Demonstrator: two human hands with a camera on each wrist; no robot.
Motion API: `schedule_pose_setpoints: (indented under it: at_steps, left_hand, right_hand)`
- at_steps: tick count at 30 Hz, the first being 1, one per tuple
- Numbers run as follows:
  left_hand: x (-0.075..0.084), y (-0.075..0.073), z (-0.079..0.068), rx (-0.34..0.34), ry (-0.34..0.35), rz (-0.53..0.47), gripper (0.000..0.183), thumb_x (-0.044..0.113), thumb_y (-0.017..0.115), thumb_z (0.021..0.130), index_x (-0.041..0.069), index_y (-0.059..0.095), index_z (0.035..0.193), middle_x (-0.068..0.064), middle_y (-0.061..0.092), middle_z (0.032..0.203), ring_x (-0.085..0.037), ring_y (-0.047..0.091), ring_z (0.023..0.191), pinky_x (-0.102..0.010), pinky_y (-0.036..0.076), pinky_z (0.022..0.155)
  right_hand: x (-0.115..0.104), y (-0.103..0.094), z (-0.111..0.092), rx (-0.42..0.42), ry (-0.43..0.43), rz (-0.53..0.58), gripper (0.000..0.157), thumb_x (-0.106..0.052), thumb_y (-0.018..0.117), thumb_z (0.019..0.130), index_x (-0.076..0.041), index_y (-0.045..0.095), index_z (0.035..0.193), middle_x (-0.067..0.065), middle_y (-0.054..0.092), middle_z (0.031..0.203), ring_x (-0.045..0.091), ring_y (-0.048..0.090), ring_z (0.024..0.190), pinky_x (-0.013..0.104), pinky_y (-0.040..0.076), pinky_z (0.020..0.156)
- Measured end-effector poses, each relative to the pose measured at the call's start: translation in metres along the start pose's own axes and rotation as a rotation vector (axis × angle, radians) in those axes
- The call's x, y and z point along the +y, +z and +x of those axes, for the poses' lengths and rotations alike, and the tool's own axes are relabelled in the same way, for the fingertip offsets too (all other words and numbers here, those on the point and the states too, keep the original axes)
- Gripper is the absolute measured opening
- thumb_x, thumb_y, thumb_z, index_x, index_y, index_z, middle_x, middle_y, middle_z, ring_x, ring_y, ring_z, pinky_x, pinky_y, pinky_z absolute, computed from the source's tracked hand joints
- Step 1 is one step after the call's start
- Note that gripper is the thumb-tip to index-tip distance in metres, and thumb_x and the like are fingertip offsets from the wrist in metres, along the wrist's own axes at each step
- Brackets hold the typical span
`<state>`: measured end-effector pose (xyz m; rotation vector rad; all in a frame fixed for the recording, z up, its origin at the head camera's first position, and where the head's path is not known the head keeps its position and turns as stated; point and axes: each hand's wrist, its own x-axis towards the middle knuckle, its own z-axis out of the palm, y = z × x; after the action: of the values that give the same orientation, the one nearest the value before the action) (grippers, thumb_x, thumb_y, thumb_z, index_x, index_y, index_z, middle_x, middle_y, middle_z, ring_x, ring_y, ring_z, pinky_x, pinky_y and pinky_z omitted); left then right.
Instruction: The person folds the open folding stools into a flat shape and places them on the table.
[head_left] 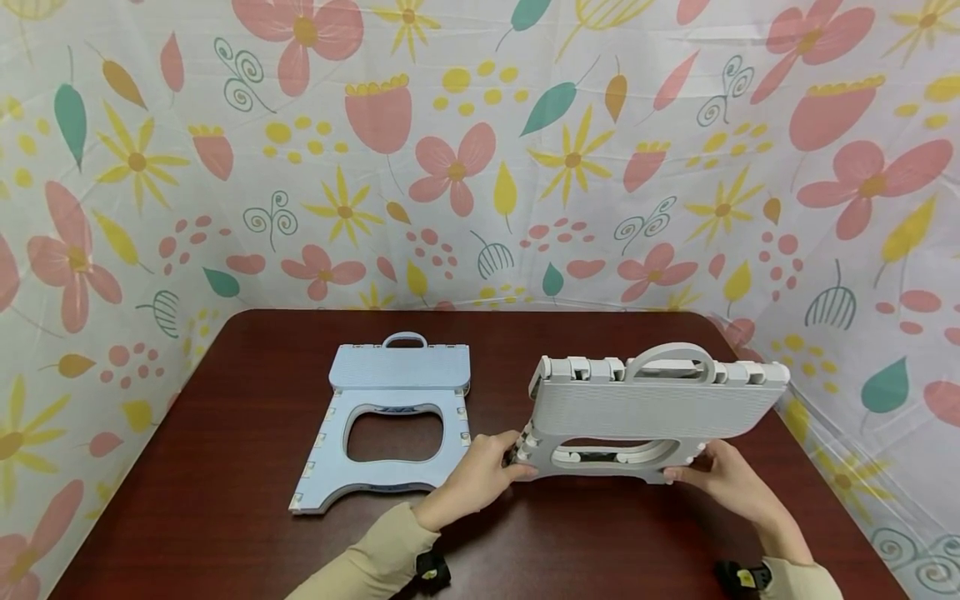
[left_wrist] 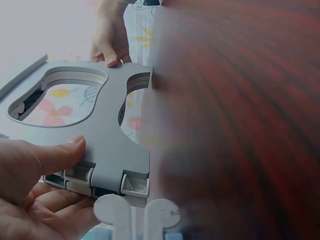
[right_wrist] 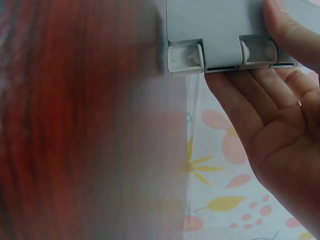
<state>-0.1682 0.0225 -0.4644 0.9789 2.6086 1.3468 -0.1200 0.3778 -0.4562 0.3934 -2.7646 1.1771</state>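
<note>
A grey folding step stool (head_left: 645, 408) stands upright on the table, its top panel and arched carry handle (head_left: 671, 354) uppermost. My left hand (head_left: 480, 475) grips its lower left edge, thumb on the front panel and fingers behind the hinged side. At the opposite lower edge, my right hand (head_left: 723, 479) holds it the same way. In the left wrist view, the stool's bottom edge (left_wrist: 149, 170) meets the tabletop. Close up in the right wrist view, the right hand's fingers (right_wrist: 270, 95) curl behind the white hinge blocks (right_wrist: 185, 57).
Left of the grey stool, a light blue folding step stool (head_left: 401, 367) lies flat on the dark red-brown table (head_left: 247, 400), its handle toward the far edge. A flower-patterned cloth (head_left: 480, 167) hangs around the table's back and sides.
</note>
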Motion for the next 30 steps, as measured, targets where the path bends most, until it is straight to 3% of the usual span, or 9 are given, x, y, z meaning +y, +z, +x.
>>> schedule_pose_setpoints:
  at_steps: [12, 17, 22, 30]
  left_hand:
    - [0.003, -0.003, -0.001, -0.01, -0.005, -0.011, 0.026, 0.029, 0.068, 0.081, 0.012, 0.061, 0.099, -0.001, 0.07, 0.089, 0.004, 0.059, 0.068, -0.011, 0.043, 0.059]
    - [0.004, -0.006, -0.003, -0.016, -0.014, -0.022, 0.025, 0.029, 0.068, 0.081, 0.012, 0.06, 0.097, -0.001, 0.069, 0.084, 0.006, 0.046, 0.048, -0.011, 0.042, 0.055]
    - [0.003, -0.008, -0.004, -0.009, -0.008, 0.001, 0.024, 0.032, 0.068, 0.08, 0.013, 0.06, 0.093, 0.003, 0.066, 0.076, 0.007, 0.032, 0.041, -0.011, 0.038, 0.05]
    - [0.004, -0.011, -0.005, -0.011, -0.02, -0.013, 0.024, 0.032, 0.07, 0.079, 0.014, 0.059, 0.089, 0.005, 0.063, 0.068, 0.009, 0.043, 0.045, -0.012, 0.04, 0.047]
  right_hand:
    - [-0.002, -0.001, -0.002, 0.015, 0.01, -0.001, 0.025, -0.008, 0.075, 0.073, -0.007, 0.06, 0.093, -0.013, 0.064, 0.079, 0.001, 0.06, 0.066, 0.021, 0.047, 0.059]
    - [-0.006, -0.002, -0.003, -0.003, 0.041, 0.004, 0.025, -0.011, 0.074, 0.075, -0.007, 0.06, 0.095, -0.011, 0.065, 0.081, 0.001, 0.06, 0.068, 0.022, 0.048, 0.06]
    - [-0.008, -0.002, -0.002, -0.004, 0.05, -0.011, 0.028, -0.013, 0.074, 0.075, -0.007, 0.06, 0.099, -0.014, 0.063, 0.084, -0.001, 0.059, 0.071, 0.022, 0.048, 0.06]
    - [-0.012, -0.004, -0.002, -0.007, 0.075, -0.029, 0.025, -0.016, 0.073, 0.076, -0.008, 0.061, 0.096, -0.014, 0.063, 0.082, 0.0, 0.058, 0.069, 0.022, 0.046, 0.058]
